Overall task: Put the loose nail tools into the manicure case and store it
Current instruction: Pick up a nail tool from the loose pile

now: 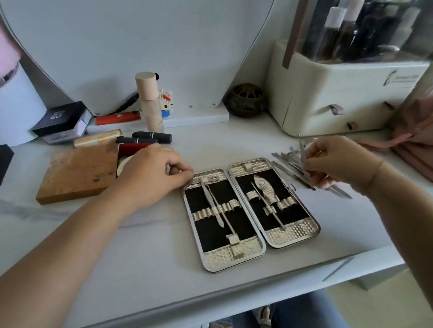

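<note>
From the head view, the right hand (342, 163) is closed around a slim metal tool (341, 192). The tool's pointed end sticks out of the fist toward the person and away from the case. More loose tools (286, 157), thin, flat, bright steel blades and files, lie fanned just beyond and left of this grip, touching one another.

The manicure case (228, 254) lies open and flat, immediately left of the right-hand grip and a little nearer the person. Its two long halves run from far to near, tilted slightly. The held tool lies diagonally to that axis, so I judge it must be turned roughly parallel to the case's length before it can slide under a strap. The right hand is plainly the nearer one to the free elastic loops (286, 204) on the right half.

The case has a hard metal rim, a dark, soft-looking lining and embossed, shiny bands. Tweezers (213, 207) already sit in its left half and a scaly-patterned clipper (265, 188) in the right.

The left hand (154, 171) is curled against the case's far-left corner. I cannot tell whether it pinches the rim or only rests there.

The table (139, 253) is smooth and white.
</note>
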